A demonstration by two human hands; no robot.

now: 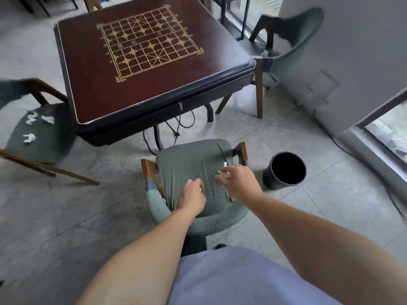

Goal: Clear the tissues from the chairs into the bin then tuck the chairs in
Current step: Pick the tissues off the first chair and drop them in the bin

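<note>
A green-covered chair stands in front of me, pulled out from the table. My right hand hovers over its seat with fingers curled round a white tissue. My left hand rests on the seat with fingers curled; a speck of white shows at its fingertips. A small white scrap lies on the seat by a dark thin stick. The left chair carries several crumpled tissues. The right chair has a tissue on its seat. The black bin stands open on the floor to the right.
A dark wooden table with an inlaid chess grid fills the middle. Cables hang beneath it. A grey wall and a glass door lie to the right. Grey tiled floor surrounds the chairs.
</note>
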